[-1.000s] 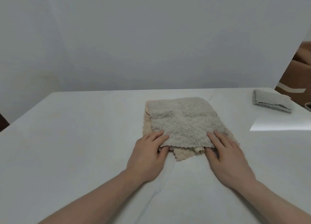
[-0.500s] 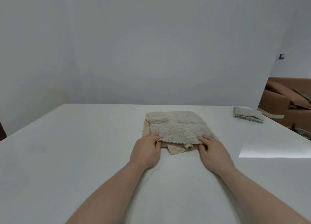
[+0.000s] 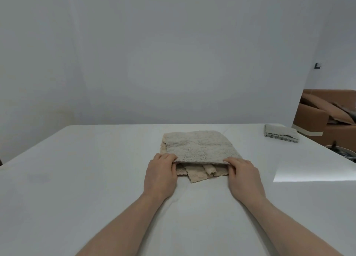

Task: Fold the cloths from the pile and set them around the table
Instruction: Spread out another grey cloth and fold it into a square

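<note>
A grey fluffy cloth [image 3: 200, 147] lies on top of a small pile in the middle of the white table [image 3: 77, 169]. Beige cloths [image 3: 198, 172] stick out beneath its near edge. My left hand [image 3: 160, 174] pinches the grey cloth's near left corner, thumb on top. My right hand [image 3: 243, 176] pinches its near right corner the same way. The near edge is lifted slightly off the beige cloths. A folded grey cloth [image 3: 281, 133] rests at the table's far right corner.
A white wall stands just behind the table's far edge. Brown cardboard boxes [image 3: 327, 117] sit on the floor past the right side. A dark round object [image 3: 341, 152] shows beyond the right edge. A bright patch of light [image 3: 316, 171] falls on the table at right.
Both hands went from resting flat on the grey cloth's near edge to pinching its near corners, and the edge has risen, baring more beige cloth. My head has tilted up.
</note>
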